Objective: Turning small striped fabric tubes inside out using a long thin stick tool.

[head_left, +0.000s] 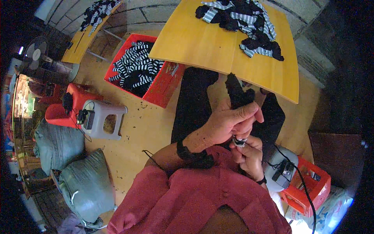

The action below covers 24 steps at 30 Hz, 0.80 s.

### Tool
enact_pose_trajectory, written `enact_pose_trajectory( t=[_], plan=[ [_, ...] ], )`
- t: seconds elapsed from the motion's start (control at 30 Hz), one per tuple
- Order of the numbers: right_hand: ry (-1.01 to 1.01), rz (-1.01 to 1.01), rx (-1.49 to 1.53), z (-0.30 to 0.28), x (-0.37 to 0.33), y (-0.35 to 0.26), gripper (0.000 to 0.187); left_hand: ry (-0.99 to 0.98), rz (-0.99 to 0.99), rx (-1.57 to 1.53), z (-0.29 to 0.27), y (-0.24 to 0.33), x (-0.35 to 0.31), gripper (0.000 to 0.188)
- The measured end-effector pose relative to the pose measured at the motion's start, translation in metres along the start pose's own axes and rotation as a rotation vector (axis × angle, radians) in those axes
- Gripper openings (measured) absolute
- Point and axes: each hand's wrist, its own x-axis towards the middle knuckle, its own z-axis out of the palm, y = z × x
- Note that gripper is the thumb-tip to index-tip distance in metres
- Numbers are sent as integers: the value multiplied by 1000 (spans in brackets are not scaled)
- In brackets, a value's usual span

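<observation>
In front of my chest, my left hand (231, 124) is closed round a dark knit piece (237, 93), whose black part sticks up past the fingers and bends to one side. Just below it, my right hand (249, 156) pinches the piece's black-and-white end (239, 141) between thumb and fingers. Most of its middle is hidden inside my hands, and I cannot tell whether it is a sock or a glove. On the yellow table (194, 43) ahead lies a pile of similar black and striped knit pieces (249, 19).
Left of the table stands a red crate (165, 87) full of striped knit pieces (136, 64). Farther left are a grey stool (103, 117), a red chair (74, 103) and stuffed sacks (87, 187). A red stool (311, 187) and a black cable (304, 183) are at my right.
</observation>
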Motion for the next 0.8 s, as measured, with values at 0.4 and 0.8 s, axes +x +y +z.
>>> enact_pose_trajectory(
  t=[0.4, 0.8],
  plan=[
    [332, -322, -748, -3, -17, 5, 7, 288, 437, 11, -4, 17, 0, 32],
    [345, -302, -619, -2, -21, 5, 9, 97, 428, -2, -8, 10, 3, 23]
  ],
)
